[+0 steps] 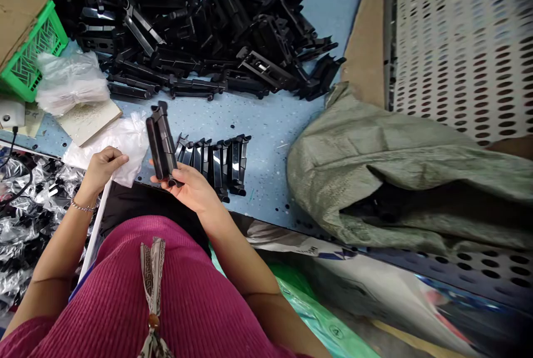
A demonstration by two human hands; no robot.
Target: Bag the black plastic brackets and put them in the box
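Observation:
My right hand [189, 185] grips the lower end of a black plastic part [161, 144], which stands roughly upright above the table's front edge. To its left, my left hand [107, 165] is closed, thumb against fingers, over the near edge of thin white plastic bags [129, 144]; a bag edge seems pinched, though the fingertips partly hide it. Just right of the held part, a row of similar black parts [220, 164] lies side by side on the blue table [266, 136]. A large heap of black parts [216, 30] covers the table's far side.
A tied bundle of clear bags [73, 83] and a green basket [35, 53] with cardboard stand at the left. Wrapped parts [25, 230] fill the space below left. A grey-green sack [375, 152] bulges over the right side, beside a perforated metal panel [462, 41].

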